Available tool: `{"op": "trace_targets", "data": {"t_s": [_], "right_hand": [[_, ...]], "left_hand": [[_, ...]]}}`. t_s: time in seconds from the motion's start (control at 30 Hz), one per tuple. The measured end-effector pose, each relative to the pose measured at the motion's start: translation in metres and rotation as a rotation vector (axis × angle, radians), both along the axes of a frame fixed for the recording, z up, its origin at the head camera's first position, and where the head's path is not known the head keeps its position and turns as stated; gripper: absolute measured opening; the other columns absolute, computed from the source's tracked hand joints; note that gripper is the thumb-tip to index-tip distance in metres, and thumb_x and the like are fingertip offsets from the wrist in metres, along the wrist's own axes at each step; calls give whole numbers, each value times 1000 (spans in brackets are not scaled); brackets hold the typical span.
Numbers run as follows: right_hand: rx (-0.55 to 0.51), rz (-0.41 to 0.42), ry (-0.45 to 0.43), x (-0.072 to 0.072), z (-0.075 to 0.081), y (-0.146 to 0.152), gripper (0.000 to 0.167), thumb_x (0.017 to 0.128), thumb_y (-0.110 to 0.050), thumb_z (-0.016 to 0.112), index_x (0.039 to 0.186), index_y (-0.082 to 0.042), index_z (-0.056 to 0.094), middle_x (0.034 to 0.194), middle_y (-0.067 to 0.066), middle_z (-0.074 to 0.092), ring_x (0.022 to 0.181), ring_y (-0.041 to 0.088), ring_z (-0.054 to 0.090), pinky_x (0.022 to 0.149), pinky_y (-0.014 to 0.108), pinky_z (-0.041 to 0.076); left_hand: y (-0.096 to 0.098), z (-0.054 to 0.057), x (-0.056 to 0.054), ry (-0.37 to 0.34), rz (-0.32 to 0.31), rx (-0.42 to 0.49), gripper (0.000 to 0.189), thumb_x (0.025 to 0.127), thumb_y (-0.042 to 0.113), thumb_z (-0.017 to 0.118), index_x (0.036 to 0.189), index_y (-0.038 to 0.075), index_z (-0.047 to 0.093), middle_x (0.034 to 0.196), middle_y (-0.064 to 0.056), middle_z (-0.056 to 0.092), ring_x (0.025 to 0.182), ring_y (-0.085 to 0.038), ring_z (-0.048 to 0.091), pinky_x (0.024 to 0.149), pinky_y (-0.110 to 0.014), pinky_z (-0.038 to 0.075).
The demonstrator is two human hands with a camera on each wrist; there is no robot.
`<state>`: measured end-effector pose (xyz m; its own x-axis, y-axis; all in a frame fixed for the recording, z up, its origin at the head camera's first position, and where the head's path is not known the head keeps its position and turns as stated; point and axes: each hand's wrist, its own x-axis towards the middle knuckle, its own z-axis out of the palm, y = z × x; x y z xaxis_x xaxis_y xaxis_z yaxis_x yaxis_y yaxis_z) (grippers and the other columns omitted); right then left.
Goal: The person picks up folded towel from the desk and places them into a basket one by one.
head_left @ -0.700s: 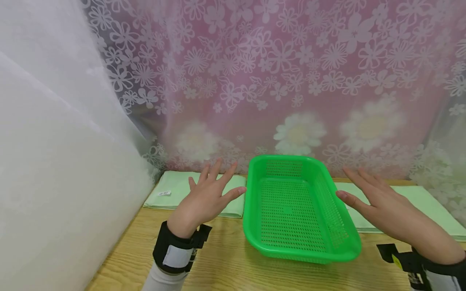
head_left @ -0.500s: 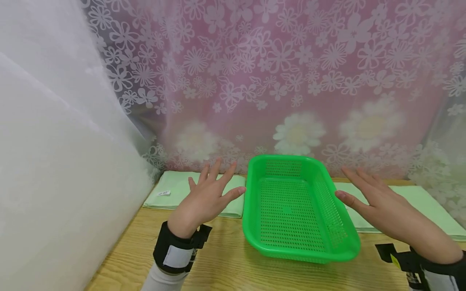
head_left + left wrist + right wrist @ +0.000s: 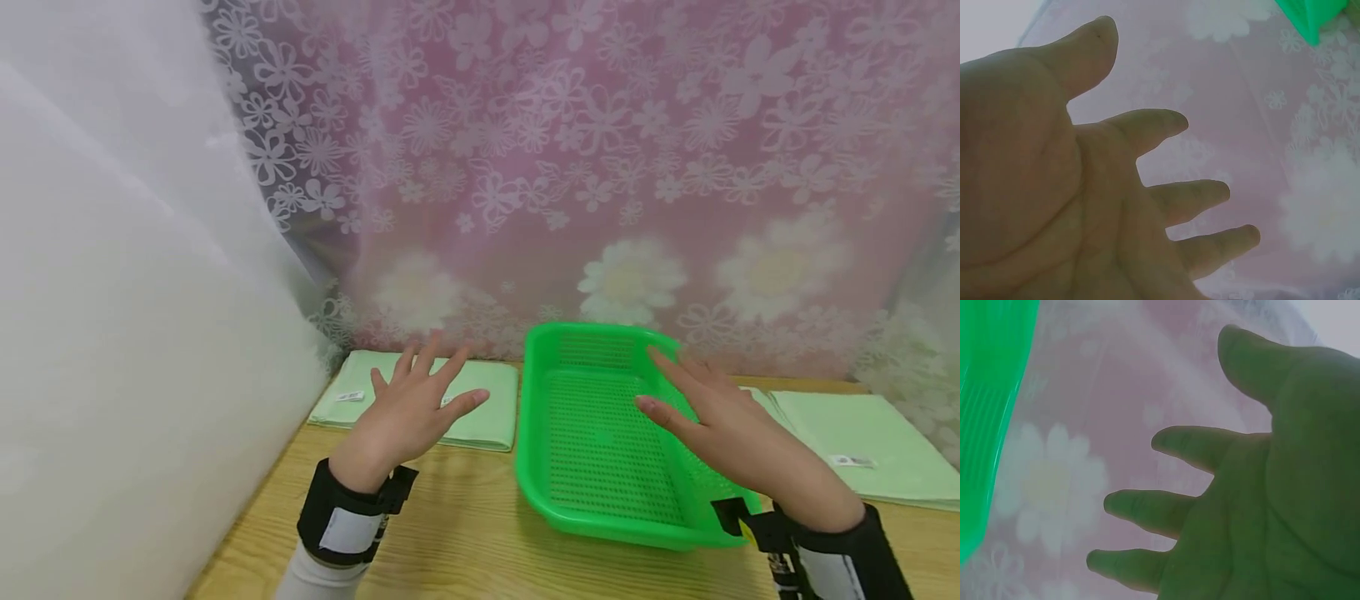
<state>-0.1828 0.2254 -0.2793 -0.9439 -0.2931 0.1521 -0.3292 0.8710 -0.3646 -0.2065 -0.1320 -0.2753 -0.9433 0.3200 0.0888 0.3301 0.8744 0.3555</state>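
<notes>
A green plastic basket [image 3: 600, 508] with perforated floor and walls stands on the wooden table, and nothing lies in it. My left hand [image 3: 408, 417] hovers left of it, fingers spread, overlapping a folded pale green cloth [image 3: 487, 408] in the head view. Over the basket's right side is my right hand [image 3: 731, 425], its fingers straight and holding nothing; it hides part of that wall. Both wrist views show a bare palm with extended fingers, the left palm [image 3: 1104, 181] and the right palm [image 3: 1235, 494]. The basket's edge [image 3: 991, 437] shows beside the right hand.
More folded pale green cloth [image 3: 862, 425] with a white tag lies at the right. Behind the table [image 3: 442, 533] hangs a pink floral curtain [image 3: 525, 167]. A white sheet [image 3: 150, 292] slopes along the left side.
My right hand has moved left, from beside the basket to over its right side. The left hand has shifted slightly left, and the head view has turned a little left.
</notes>
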Motion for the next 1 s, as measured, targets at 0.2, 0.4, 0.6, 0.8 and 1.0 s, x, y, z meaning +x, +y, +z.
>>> {"op": "trace_targets", "data": {"t_s": [0.2, 0.4, 0.6, 0.8, 1.0], "right_hand": [[-28, 52, 15, -2, 2, -53, 74, 100, -58, 47, 161, -23, 22, 163, 26, 16, 141, 65, 2, 100, 82, 10], [-71, 106, -7, -2, 5, -106, 75, 98, -65, 43, 160, -26, 24, 164, 20, 18, 146, 57, 0, 101, 83, 7], [-147, 170, -26, 0, 10, -153, 73, 97, -66, 44, 159, -33, 24, 165, 13, 18, 149, 49, -10, 106, 80, 3], [-134, 208, -26, -1, 13, -183, 73, 96, -71, 40, 158, -39, 20, 166, 8, 15, 150, 45, -11, 108, 78, 4], [-133, 205, -20, -4, 10, -192, 72, 97, -69, 41, 159, -37, 21, 166, 8, 15, 151, 43, -8, 110, 76, 4]], "left_hand": [[-23, 1, 0, 9, 34, -24, 71, 101, 60, 44, 160, 27, 23, 168, -14, 0, 152, -45, -1, 106, -81, 0], [-48, 5, 1, 51, 69, -41, 73, 101, 59, 45, 161, 26, 21, 167, -17, 1, 151, -46, -1, 103, -83, 3], [-64, 8, -1, 39, 88, -62, 76, 100, 63, 42, 162, 26, 17, 167, -17, -3, 151, -47, -3, 103, -83, 3], [-72, 10, -3, 11, 91, -33, 77, 100, 64, 42, 161, 26, 17, 167, -15, -6, 151, -46, -4, 104, -82, 1], [-77, 7, -4, 12, 52, -31, 77, 99, 65, 41, 161, 29, 14, 167, -16, -4, 151, -46, -1, 104, -82, 3]]}}
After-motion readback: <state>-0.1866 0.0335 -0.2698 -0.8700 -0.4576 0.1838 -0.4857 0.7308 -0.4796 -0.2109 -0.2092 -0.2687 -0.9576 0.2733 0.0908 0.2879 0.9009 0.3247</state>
